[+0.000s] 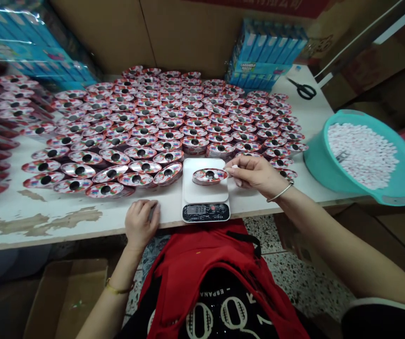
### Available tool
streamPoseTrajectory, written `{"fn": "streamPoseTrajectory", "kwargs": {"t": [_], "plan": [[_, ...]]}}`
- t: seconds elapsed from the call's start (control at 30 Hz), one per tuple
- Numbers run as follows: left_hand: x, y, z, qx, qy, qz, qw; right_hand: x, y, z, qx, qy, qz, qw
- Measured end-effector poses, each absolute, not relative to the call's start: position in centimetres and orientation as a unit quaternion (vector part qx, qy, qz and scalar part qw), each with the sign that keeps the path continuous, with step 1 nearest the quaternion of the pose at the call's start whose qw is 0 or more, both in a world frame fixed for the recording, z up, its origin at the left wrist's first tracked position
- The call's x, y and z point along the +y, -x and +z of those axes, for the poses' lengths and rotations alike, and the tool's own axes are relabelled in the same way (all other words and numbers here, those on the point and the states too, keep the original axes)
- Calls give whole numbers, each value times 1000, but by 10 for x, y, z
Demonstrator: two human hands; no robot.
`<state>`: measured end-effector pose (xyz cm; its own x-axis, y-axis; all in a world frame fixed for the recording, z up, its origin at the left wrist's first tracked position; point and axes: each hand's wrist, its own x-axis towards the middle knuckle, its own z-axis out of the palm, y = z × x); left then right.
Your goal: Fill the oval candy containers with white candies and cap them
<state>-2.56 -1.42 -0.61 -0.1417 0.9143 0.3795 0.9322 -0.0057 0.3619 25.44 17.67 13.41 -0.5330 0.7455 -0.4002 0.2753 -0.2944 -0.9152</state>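
Note:
On the platform of a white kitchen scale stands an oval printed container with a round dark hole in its top. My right hand is at the container's right end, thumb and fingers pinched on a small white candy. The scale's display is lit, but its digits are hard to read. Left of the scale, my left hand rests at the table's front edge with its fingers curled; I see nothing in it.
Rows of similar oval containers cover the table behind and left of the scale. A turquoise basin of small white candies stands at the right. Black scissors lie at the back right, near wrapped blue boxes. A cardboard box is below.

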Motion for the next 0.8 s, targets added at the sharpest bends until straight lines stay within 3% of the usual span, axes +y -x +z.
{"fn": "streamPoseTrajectory", "kwargs": {"t": [0.27, 0.47, 0.8], "plan": [[-11, 14, 14, -677, 664, -315, 26, 176, -242, 138, -622, 433, 629, 174], [31, -34, 59, -588, 749, -304, 28, 167, -260, 133, -550, 465, 661, 209], [87, -64, 76, -522, 808, -270, 41, 141, -278, 125, -430, 485, 724, 235]]}}
